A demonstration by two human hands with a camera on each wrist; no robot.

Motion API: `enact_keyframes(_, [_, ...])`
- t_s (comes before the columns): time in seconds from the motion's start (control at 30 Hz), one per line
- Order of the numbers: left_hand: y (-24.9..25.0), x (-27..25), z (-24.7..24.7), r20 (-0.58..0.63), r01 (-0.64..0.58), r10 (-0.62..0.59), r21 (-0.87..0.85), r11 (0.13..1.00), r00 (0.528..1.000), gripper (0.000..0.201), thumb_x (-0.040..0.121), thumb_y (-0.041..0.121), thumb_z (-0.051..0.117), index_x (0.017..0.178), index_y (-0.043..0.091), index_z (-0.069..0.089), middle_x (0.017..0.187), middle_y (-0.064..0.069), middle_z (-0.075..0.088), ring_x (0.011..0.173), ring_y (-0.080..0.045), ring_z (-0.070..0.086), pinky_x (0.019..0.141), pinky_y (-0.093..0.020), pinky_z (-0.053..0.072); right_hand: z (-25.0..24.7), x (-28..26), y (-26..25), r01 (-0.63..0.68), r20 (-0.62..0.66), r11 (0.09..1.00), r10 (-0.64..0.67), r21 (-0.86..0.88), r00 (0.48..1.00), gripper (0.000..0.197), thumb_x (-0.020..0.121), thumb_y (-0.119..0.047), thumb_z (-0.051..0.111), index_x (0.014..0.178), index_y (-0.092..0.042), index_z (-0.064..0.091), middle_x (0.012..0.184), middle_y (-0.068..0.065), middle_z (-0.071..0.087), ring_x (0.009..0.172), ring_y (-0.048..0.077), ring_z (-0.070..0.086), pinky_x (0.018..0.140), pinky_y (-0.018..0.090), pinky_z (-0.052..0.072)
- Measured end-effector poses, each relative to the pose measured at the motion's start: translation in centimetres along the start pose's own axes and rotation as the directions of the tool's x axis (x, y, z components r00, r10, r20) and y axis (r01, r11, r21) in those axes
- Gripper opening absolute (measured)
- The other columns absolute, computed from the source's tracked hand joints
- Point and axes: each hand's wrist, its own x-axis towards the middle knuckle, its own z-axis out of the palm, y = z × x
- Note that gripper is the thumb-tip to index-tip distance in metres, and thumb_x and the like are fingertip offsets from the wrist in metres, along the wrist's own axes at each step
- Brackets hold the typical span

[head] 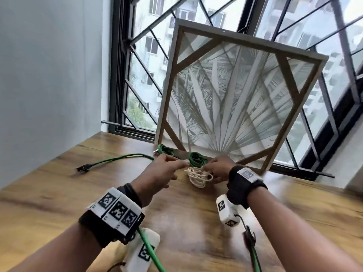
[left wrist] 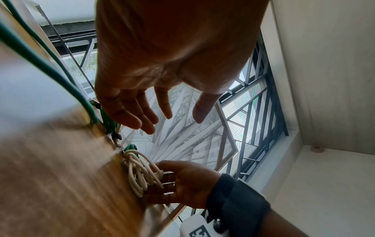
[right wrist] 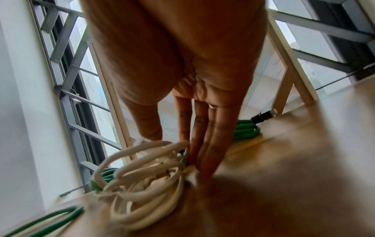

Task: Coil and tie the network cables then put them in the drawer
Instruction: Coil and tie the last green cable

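A white cable coil (head: 199, 176) lies on the wooden table (head: 59, 193), and my right hand (head: 208, 170) grips it from above. In the right wrist view the coil (right wrist: 146, 184) sits between thumb and fingers of that hand (right wrist: 178, 149). My left hand (head: 182, 163) hovers with straight fingers, holding nothing, its tips near a green coil (head: 196, 160). Its palm view shows the left hand (left wrist: 174, 121) empty above the white coil (left wrist: 140, 173). A second green coil (head: 165, 149) lies farther back left. A loose green cable (head: 121, 158) with a dark plug (head: 83, 168) trails left.
A large framed picture (head: 235, 95) leans against the barred window (head: 141, 75) just behind the coils. A white wall closes the left side. Green leads (head: 151, 252) from my wrist cameras hang over the table's near part. No drawer is in view.
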Motion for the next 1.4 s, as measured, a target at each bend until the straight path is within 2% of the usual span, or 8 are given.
enact_keyframes(0.17, [-0.1, 0.4, -0.8, -0.02, -0.012, 0.012, 0.001, 1.0, 1.0, 0.039, 0.091, 0.045, 0.076, 0.117, 0.018, 0.063, 0.108, 0.001, 0.068, 0.092, -0.016, 0.064, 0.067, -0.031, 0.043, -1.4, 0.5, 0.2, -0.021, 0.089, 0.999, 0.024, -0.029, 0.996, 0.026, 0.091, -0.024, 0.079, 0.102, -0.003, 0.069, 0.075, 0.013, 0.062, 0.05, 0.016, 0.055, 0.048, 0.025, 0.048])
enact_keyframes(0.47, [0.2, 0.5, -1.8, -0.007, -0.012, 0.012, 0.025, 1.0, 1.0, 0.029, 0.091, 0.036, 0.078, 0.112, 0.017, 0.068, 0.111, -0.003, 0.074, 0.086, -0.016, 0.064, 0.068, -0.031, 0.041, -7.6, -7.9, 2.0, 0.232, 0.053, 0.955, -0.226, -0.186, 0.973, 0.014, 0.093, -0.018, 0.076, 0.096, -0.004, 0.075, 0.088, 0.016, 0.078, 0.074, 0.026, 0.072, 0.069, 0.035, 0.061])
enact_keyframes(0.57, [0.7, 0.2, -2.1, -0.02, -0.03, 0.031, 0.024, 0.999, 0.999, 0.03, 0.093, 0.024, 0.079, 0.117, 0.012, 0.066, 0.097, -0.003, 0.072, 0.077, -0.013, 0.062, 0.063, -0.028, 0.041, -8.5, -13.9, 2.9, 0.383, 0.207, 0.863, -0.33, -0.329, 0.921, 0.019, 0.09, -0.036, 0.078, 0.094, -0.017, 0.078, 0.085, 0.006, 0.078, 0.083, 0.029, 0.074, 0.074, 0.04, 0.061])
enact_keyframes(0.73, [1.2, 0.4, -3.0, -0.09, -0.058, 0.069, 0.113, 0.992, 0.994, 0.029, 0.094, 0.007, 0.076, 0.12, 0.001, 0.064, 0.087, -0.006, 0.066, 0.068, -0.012, 0.058, 0.044, -0.014, 0.044, -7.0, -22.3, 3.9, 0.58, 0.49, 0.724, -0.378, -0.373, 0.786, 0.048, 0.079, -0.069, 0.075, 0.117, -0.04, 0.073, 0.114, -0.027, 0.07, 0.106, -0.002, 0.066, 0.093, 0.024, 0.055])
enact_keyframes(0.87, [1.7, -0.1, -3.2, -0.052, -0.057, 0.065, 0.146, 0.988, 0.997, 0.033, 0.094, 0.011, 0.077, 0.121, -0.001, 0.065, 0.089, -0.006, 0.067, 0.066, -0.01, 0.061, 0.047, -0.016, 0.042, -5.8, -23.5, 5.8, 0.711, 0.606, 0.502, -0.388, -0.493, 0.694, 0.072, 0.076, -0.066, 0.078, 0.14, -0.046, 0.053, 0.132, -0.031, 0.053, 0.125, -0.008, 0.047, 0.108, 0.02, 0.041])
enact_keyframes(1.1, [3.6, -2.1, -4.3, 0.098, -0.166, 0.148, 0.207, 0.964, 0.984, 0.034, 0.094, 0.021, 0.078, 0.119, 0.001, 0.066, 0.087, -0.002, 0.071, 0.067, -0.003, 0.067, 0.056, -0.017, 0.048, -4.8, -22.2, 8.0, 0.712, 0.576, 0.465, -0.421, -0.525, 0.7, 0.02, 0.081, -0.038, 0.081, 0.098, -0.035, 0.072, 0.103, -0.018, 0.062, 0.1, -0.001, 0.054, 0.091, 0.029, 0.048])
enact_keyframes(1.27, [4.4, -5.1, -6.6, 0.322, -0.21, 0.114, 0.284, 0.936, 0.94, 0.038, 0.087, 0.036, 0.075, 0.112, 0.009, 0.069, 0.093, -0.002, 0.073, 0.084, -0.014, 0.069, 0.065, -0.021, 0.052, -5.5, -22.1, 7.6, 0.718, 0.459, 0.683, -0.598, -0.137, 0.657, 0.025, 0.1, -0.008, 0.062, 0.09, -0.03, 0.059, 0.086, -0.003, 0.069, 0.08, 0.017, 0.065, 0.077, 0.036, 0.056])
enact_keyframes(1.4, [5.5, -8.8, -7.5, 0.497, -0.262, 0.043, 0.379, 0.888, 0.867, 0.059, 0.1, 0.049, 0.041, 0.125, 0.002, 0.066, 0.11, -0.019, 0.075, 0.102, -0.024, 0.071, 0.084, -0.038, 0.055, -5.4, -22.3, 5.8, 0.656, 0.181, 0.663, -0.74, 0.362, 0.648, 0.03, 0.099, -0.046, 0.063, 0.098, -0.017, 0.057, 0.077, 0.012, 0.062, 0.069, 0.028, 0.06, 0.064, 0.039, 0.054])
